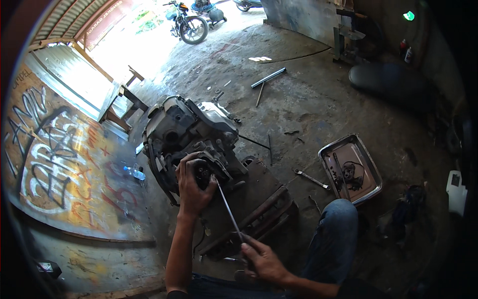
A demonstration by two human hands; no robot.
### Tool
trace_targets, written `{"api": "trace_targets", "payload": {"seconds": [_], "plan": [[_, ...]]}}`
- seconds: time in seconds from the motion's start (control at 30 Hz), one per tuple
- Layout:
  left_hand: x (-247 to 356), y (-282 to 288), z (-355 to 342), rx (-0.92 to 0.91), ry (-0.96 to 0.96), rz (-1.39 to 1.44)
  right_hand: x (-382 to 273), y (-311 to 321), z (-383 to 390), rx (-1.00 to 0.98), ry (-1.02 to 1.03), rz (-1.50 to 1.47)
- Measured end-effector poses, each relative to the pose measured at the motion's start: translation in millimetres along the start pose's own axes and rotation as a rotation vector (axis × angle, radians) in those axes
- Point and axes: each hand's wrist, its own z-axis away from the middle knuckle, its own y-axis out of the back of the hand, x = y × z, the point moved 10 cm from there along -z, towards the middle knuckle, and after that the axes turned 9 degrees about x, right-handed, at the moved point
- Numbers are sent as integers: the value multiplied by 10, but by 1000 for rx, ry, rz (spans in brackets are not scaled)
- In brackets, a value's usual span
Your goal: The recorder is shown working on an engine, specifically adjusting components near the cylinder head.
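Note:
A dark, dirty engine assembly (177, 122) lies on a low platform (256, 199). My left hand (194, 184) is wrapped round a dark round part (203, 172) at the engine's near end, thumb on its right side. My right hand (259, 259), low in the view, grips a long screwdriver (226, 207), whose thin shaft runs up to that part, beside my left thumb. The exact contact at the tip is too small to make out.
A metal tray (376, 184) with parts and a wrench (311, 179) lie right of my knee (338, 222). Bars (269, 77) lie behind. A graffiti board (74, 164), bottle (138, 173) and bench (132, 99) line the left, a seat (378, 82) the right, a motorcycle (191, 27) the doorway.

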Motion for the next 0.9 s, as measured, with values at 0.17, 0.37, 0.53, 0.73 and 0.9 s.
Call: {"api": "trace_targets", "payload": {"seconds": [0.17, 0.37, 0.53, 0.73, 0.9], "plan": [[-54, 28, 20, 9, -7, -25, -436, 176, 71, -188, -91, -31], [28, -54, 11, -36, -15, -36, -249, -118, -30, -63, -43, -77], [-75, 59, 43, -32, -23, -54, -376, 38, 117, -163, -105, -44], [59, -12, -16, -73, -20, -63, -484, 770, 384, 47, -4, 374], [104, 41, -94, -95, -86, -101, -1776, 1880, 1554, 447, 629, 328]]}}
